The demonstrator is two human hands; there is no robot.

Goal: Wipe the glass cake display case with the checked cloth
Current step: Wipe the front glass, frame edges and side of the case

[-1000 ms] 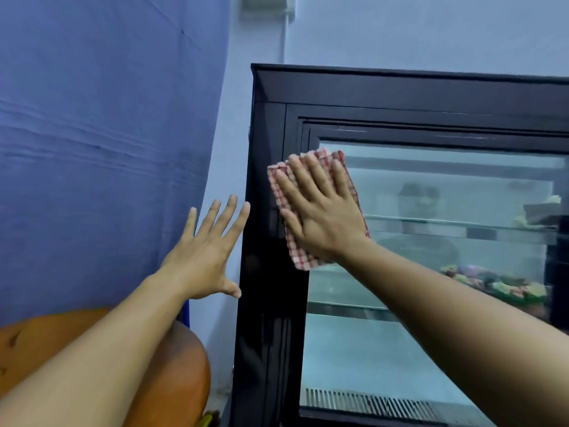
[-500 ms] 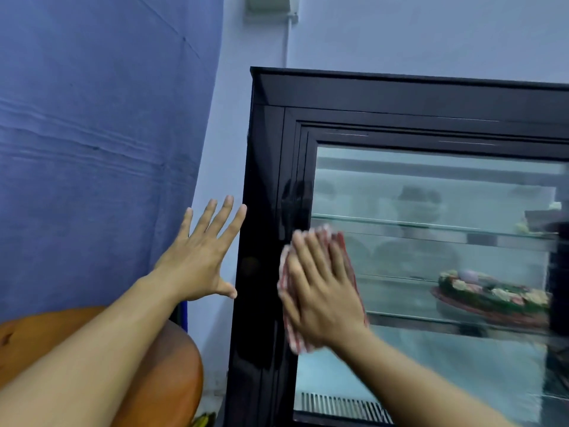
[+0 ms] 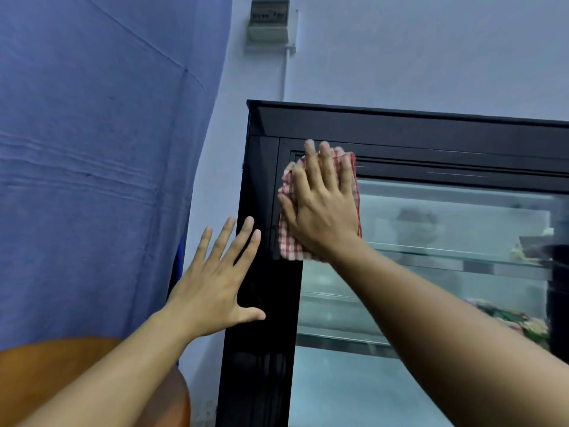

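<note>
The glass cake display case has a black frame and fills the right half of the view. My right hand presses the red-and-white checked cloth flat against the top left corner of the glass door, fingers straight and reaching onto the black frame. My left hand is held up with fingers spread, beside the case's left black edge; its fingertips overlap that edge, and contact cannot be told.
A blue fabric sheet hangs on the left. An orange-brown rounded surface sits at lower left. A small wall box is mounted above the case. Decorated cakes stand on a shelf inside.
My right hand slid the cloth down the left side of the glass, then back up to the top left corner. My left hand stayed spread beside the frame.
</note>
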